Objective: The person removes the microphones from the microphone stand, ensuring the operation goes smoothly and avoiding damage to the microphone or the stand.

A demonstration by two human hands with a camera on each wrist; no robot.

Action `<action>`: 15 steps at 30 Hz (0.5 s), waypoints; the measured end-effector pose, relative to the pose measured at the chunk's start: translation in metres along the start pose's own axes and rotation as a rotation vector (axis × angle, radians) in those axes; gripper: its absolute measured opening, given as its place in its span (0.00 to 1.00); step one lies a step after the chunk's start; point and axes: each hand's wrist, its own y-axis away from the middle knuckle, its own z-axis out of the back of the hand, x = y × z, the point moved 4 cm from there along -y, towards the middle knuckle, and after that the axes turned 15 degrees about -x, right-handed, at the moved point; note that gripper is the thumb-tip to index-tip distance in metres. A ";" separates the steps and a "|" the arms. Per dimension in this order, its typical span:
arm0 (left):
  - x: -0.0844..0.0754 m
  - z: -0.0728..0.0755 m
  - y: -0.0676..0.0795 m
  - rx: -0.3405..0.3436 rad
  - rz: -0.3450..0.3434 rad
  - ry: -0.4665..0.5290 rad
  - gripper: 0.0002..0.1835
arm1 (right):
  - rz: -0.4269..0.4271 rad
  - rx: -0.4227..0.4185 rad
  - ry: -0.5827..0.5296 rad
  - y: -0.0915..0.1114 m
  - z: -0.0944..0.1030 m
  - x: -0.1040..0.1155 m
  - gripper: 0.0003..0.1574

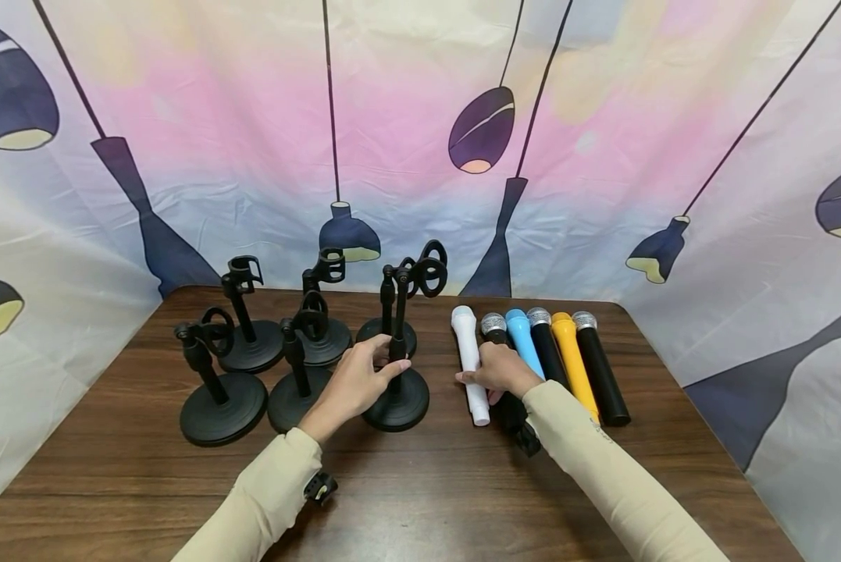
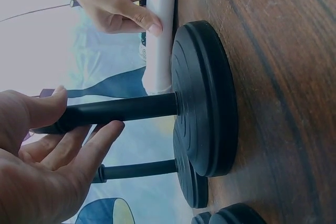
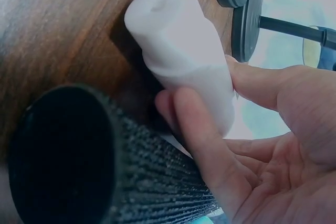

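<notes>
My left hand holds the upright post of a black desktop microphone stand, thumb on one side and fingers on the other. The stand's round base rests on the table and its clip ring points up and right. To the right, my right hand pinches a white microphone lying at the left end of a row of microphones. In the right wrist view, thumb and fingers press on opposite sides of the white microphone. A black textured microphone lies beside those fingers.
More black stands stand close together on the left of the wooden table. Right of the white microphone lie a blue one, a yellow one and black ones with silver heads. A patterned cloth hangs behind.
</notes>
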 end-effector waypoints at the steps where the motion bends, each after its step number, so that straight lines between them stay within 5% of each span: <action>1: 0.000 0.000 0.000 0.001 0.003 0.001 0.26 | 0.000 -0.002 0.002 0.000 0.000 0.000 0.23; 15: 0.002 -0.001 0.001 0.012 0.018 0.008 0.27 | 0.062 -0.024 0.147 0.001 0.022 0.016 0.28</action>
